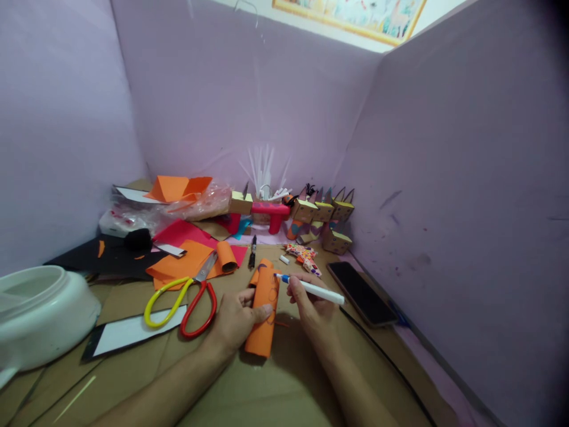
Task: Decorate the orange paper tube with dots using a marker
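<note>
My left hand [235, 320] grips an orange paper roll [263, 323] that lies on the brown cardboard table [284, 385], thumb across its middle. My right hand [309, 305] holds a white marker [315, 289] with a blue tip, and the tip touches the upper part of the roll. Curved pen lines show on the orange paper near the thumb. A white marker cap [284, 259] lies just behind the roll.
Scissors [186, 299] with yellow and red handles lie left of the roll, over orange and red paper sheets [186, 261]. A black pen [252, 252], a dark phone [361, 292], a white tub [38, 314], small cardboard box figures [324, 213] and purple walls surround the spot.
</note>
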The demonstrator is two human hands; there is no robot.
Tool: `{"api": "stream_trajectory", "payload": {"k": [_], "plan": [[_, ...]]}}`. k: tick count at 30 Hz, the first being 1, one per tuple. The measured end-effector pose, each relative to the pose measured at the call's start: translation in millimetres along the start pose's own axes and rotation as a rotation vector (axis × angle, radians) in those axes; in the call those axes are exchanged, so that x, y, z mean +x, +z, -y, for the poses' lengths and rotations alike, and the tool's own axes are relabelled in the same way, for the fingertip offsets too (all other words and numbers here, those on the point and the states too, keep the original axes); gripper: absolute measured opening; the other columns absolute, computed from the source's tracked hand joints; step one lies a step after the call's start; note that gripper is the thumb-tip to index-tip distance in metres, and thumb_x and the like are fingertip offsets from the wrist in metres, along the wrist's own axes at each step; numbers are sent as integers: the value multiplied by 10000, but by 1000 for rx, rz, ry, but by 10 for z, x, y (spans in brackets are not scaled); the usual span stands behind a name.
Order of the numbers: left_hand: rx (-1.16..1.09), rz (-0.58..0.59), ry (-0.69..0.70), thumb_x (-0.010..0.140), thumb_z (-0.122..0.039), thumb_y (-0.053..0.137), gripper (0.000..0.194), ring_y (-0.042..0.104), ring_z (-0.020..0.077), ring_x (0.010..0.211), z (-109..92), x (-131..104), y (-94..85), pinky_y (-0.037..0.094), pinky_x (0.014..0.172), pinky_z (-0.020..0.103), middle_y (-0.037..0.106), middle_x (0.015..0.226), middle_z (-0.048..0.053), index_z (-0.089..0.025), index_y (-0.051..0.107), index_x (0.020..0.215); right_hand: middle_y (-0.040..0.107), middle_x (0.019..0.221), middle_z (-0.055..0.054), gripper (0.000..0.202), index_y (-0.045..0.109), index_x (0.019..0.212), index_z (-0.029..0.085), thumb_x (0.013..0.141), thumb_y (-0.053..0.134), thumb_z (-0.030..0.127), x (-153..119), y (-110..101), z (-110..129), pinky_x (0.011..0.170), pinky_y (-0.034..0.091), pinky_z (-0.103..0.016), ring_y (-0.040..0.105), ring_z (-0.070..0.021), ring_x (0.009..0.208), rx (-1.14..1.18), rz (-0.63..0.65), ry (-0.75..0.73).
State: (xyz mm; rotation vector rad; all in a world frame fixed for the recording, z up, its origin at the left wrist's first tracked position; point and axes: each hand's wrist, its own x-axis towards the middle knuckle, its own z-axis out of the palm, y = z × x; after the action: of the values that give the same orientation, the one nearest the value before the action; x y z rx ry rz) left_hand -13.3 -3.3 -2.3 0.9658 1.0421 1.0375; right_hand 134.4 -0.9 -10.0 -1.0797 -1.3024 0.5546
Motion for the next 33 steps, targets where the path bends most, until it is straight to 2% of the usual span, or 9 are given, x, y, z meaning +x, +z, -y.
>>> {"api": "stream_trajectory", "payload": {"k": [10,17,27,33], "plan": [[-8,11,-8,497,-243,757,313,615,199,655,3,-2,4,459,636,288,696,687,46,-110,724,779,660,651,-31,248,698,818,170,831,623,407,-23,-5,-37,541,495,-271,601,-157,579,-12,34,16],[-14,17,-25,489,-237,755,311,615,200,655,-8,-5,13,463,633,290,698,681,49,-111,731,772,648,607,-28,234,686,741,165,817,632,379,-20,-14,26,499,475,-257,583,-152,540,-33,22,9],[18,9,6,512,-248,749,270,609,202,659,18,17,-10,461,626,289,690,683,48,-117,719,746,645,609,-17,230,693,801,168,829,628,387,-8,-2,26,514,491,-261,601,-155,547,18,13,20],[25,16,-2,511,-252,748,299,622,222,691,16,13,0,473,655,313,698,710,66,-109,714,772,619,566,-14,247,674,739,168,821,628,396,-18,-9,21,499,475,-269,581,-158,525,-11,23,52]]}}
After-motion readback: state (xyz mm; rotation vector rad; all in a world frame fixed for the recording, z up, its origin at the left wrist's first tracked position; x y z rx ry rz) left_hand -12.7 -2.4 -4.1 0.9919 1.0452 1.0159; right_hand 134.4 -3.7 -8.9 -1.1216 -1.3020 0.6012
